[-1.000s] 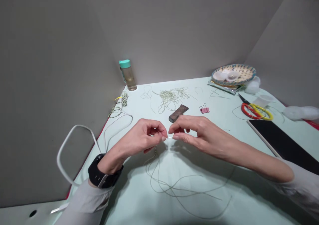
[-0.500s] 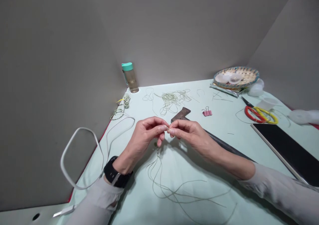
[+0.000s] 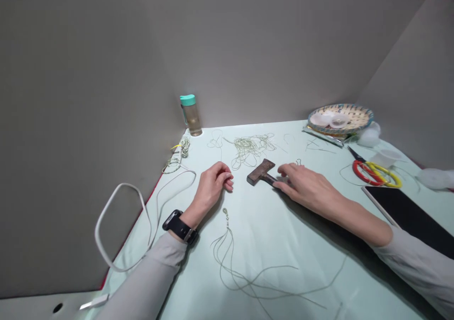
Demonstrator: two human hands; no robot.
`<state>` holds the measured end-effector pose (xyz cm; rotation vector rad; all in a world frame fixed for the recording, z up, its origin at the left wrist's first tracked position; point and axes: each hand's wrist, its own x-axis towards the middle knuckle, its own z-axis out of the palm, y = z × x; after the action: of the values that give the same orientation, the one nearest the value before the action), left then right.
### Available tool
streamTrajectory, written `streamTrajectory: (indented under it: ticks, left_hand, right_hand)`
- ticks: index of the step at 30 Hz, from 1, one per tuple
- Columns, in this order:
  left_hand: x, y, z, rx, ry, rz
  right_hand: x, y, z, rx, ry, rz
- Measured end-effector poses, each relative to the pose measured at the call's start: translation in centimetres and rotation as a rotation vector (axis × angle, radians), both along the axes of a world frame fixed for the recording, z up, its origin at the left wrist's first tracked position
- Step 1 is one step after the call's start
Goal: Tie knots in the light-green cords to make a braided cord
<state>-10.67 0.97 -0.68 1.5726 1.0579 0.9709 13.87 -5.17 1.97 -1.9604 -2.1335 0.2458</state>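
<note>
My left hand (image 3: 213, 183) rests on the pale green tabletop (image 3: 283, 244) with its fingers curled in; I cannot see whether they hold anything. My right hand (image 3: 305, 186) lies flat, fingers stretched, over the handle of a dark rusty hammer-like tool (image 3: 260, 171). The wire loops of a binder clip (image 3: 298, 161) stick out behind this hand. A thin green cord (image 3: 227, 244) with a small knotted end lies loose on the table between my arms, touched by neither hand.
At the back are a bottle with a teal cap (image 3: 191, 114), a tangle of green thread (image 3: 250, 146) and a woven basket (image 3: 339, 119). Red and yellow scissors (image 3: 376, 172) and a dark tablet (image 3: 411, 213) lie right. A white cable (image 3: 120, 225) loops off the left edge.
Both hands were pinching the cord's end together above the table. They have parted and dropped: the cord now lies on the table, and my right hand has moved onto the tool's handle.
</note>
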Motion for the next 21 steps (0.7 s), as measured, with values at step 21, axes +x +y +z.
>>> streamTrajectory:
  ticks: [21]
  left_hand:
    - [0.0, 0.6, -1.9, -0.020, 0.170, -0.015]
  right_hand:
    - [-2.7, 0.3, 1.4, -0.099, 0.115, 0.097]
